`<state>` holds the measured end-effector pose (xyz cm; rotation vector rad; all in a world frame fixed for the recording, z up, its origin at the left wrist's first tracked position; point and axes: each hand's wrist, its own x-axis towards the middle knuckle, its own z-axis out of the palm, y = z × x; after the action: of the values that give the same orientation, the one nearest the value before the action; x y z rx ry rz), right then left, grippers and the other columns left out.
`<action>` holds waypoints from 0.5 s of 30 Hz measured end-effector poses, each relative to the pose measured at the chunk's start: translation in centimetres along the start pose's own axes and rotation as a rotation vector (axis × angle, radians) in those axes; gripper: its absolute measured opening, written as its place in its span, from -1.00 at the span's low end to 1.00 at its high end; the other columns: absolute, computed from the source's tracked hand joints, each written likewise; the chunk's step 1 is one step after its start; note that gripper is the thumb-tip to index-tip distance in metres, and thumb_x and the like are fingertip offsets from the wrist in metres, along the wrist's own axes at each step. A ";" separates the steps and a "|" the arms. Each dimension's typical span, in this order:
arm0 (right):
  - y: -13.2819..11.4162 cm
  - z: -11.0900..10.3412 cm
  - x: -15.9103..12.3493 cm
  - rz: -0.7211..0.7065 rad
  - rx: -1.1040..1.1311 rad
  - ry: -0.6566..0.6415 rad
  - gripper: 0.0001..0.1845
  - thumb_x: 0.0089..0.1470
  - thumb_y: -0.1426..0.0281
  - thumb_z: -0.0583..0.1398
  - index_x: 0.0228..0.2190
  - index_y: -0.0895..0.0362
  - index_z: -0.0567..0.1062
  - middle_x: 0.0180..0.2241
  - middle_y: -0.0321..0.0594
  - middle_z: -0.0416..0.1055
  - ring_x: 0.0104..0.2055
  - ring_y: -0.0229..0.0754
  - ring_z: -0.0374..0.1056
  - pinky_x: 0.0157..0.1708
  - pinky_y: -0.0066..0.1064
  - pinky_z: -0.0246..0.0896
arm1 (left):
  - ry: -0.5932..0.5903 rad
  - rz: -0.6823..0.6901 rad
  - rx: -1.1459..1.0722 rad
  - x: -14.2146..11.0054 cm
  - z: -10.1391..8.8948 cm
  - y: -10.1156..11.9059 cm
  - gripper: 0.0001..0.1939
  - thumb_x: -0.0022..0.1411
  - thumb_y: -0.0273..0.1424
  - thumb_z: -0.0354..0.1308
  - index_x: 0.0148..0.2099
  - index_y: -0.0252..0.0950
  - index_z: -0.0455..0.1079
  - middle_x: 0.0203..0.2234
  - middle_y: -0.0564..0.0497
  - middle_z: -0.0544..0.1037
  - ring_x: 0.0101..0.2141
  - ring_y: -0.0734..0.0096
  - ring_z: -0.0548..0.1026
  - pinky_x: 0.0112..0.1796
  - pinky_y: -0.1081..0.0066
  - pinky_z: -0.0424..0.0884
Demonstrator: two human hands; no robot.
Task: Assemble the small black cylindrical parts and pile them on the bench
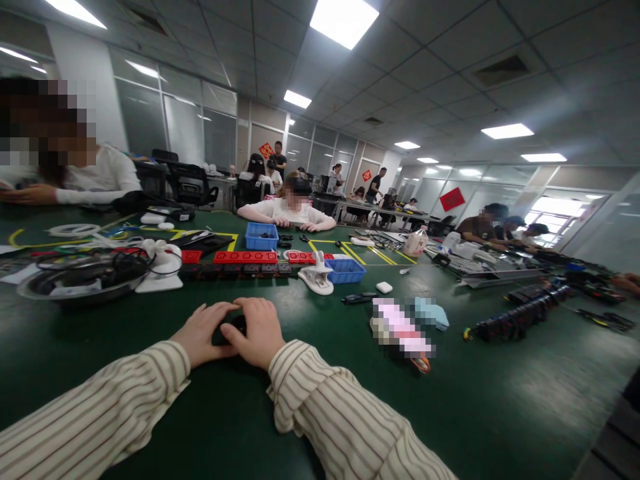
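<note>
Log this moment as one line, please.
left hand: cupped around dark object; right hand: cupped around same object; surface: green table; beyond hands: white clip, blue bins

The green desk [480, 413] carries a metal bowl [90, 295] at left and two blue bins [261, 244] at centre. A small white case [384, 287] lies right of the nearer bin [347, 275].

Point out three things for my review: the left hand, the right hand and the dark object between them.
Left hand [202, 333]: head view, back of the hand.
Right hand [263, 333]: head view, back of the hand.
Dark object [239, 323]: head view, upper part, showing between the hands.
</note>
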<state>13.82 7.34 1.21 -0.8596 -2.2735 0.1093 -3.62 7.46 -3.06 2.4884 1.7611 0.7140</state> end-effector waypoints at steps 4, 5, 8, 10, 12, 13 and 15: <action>0.2 0.4 0.2 0.113 -0.057 -0.040 -0.58 0.02 0.09 0.17 -0.20 0.14 0.32 -0.24 -0.21 0.33 -0.18 -0.14 0.22 -0.17 -0.29 0.07 | -0.026 0.011 -0.002 0.1 -0.3 0.5 -0.39 -0.09 -0.08 0.13 0.00 -0.26 0.24 -0.04 -0.18 0.40 -0.01 0.01 0.35 0.08 -0.16 -0.02; 0.2 0.5 0.3 0.115 -0.069 -0.055 -0.58 0.02 0.07 0.16 -0.24 0.14 0.32 -0.27 -0.22 0.33 -0.20 -0.14 0.22 -0.19 -0.30 0.07 | -0.031 0.022 0.002 0.1 -0.4 0.6 -0.44 -0.09 -0.08 0.13 -0.05 -0.26 0.28 -0.07 -0.16 0.42 -0.03 0.03 0.36 0.09 -0.15 -0.03; 0.5 0.8 0.4 0.090 -0.091 -0.087 -0.59 -0.02 0.03 0.18 -0.33 0.13 0.34 -0.34 -0.25 0.34 -0.23 -0.15 0.23 -0.22 -0.31 0.07 | -0.048 0.051 0.000 0.2 -0.6 0.5 -0.57 -0.07 -0.11 0.11 -0.17 -0.25 0.37 -0.16 -0.11 0.47 -0.08 0.06 0.40 0.12 -0.08 -0.04; 0.6 0.8 0.4 0.045 -0.089 -0.088 -0.63 -0.03 0.09 0.21 -0.35 0.12 0.35 -0.35 -0.25 0.35 -0.23 -0.16 0.23 -0.22 -0.33 0.06 | -0.056 0.070 -0.029 0.2 -0.5 0.3 -0.60 -0.07 -0.16 0.11 -0.20 -0.26 0.40 -0.18 -0.12 0.47 -0.11 0.07 0.41 0.10 -0.01 0.06; 0.6 0.8 0.4 -0.019 -0.076 -0.096 -0.73 -0.03 0.21 0.21 -0.33 0.12 0.37 -0.34 -0.26 0.37 -0.22 -0.17 0.23 -0.21 -0.35 0.06 | -0.053 0.090 -0.076 0.2 -0.4 0.1 -0.60 -0.08 -0.20 0.10 -0.18 -0.27 0.42 -0.18 -0.12 0.48 -0.12 0.08 0.42 0.03 0.11 0.22; 0.6 0.7 0.4 -0.057 -0.067 -0.108 -0.78 -0.03 0.28 0.21 -0.32 0.12 0.38 -0.33 -0.26 0.38 -0.21 -0.17 0.23 -0.20 -0.36 0.06 | -0.049 0.098 -0.098 0.2 -0.4 -0.1 -0.60 -0.09 -0.22 0.10 -0.17 -0.27 0.42 -0.18 -0.12 0.48 -0.11 0.08 0.41 -0.01 0.17 0.27; 0.5 0.6 0.2 -0.138 -0.052 -0.134 -0.82 -0.04 0.38 0.19 -0.31 0.12 0.38 -0.30 -0.27 0.39 -0.20 -0.19 0.24 -0.19 -0.37 0.06 | -0.043 0.098 -0.114 0.1 -0.2 -0.3 -0.59 -0.11 -0.24 0.09 -0.16 -0.27 0.42 -0.16 -0.11 0.48 -0.10 0.07 0.41 -0.03 0.21 0.30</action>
<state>13.64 7.98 0.76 -0.7385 -2.4637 0.0462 -3.91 7.60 -2.87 2.5078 1.5481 0.7385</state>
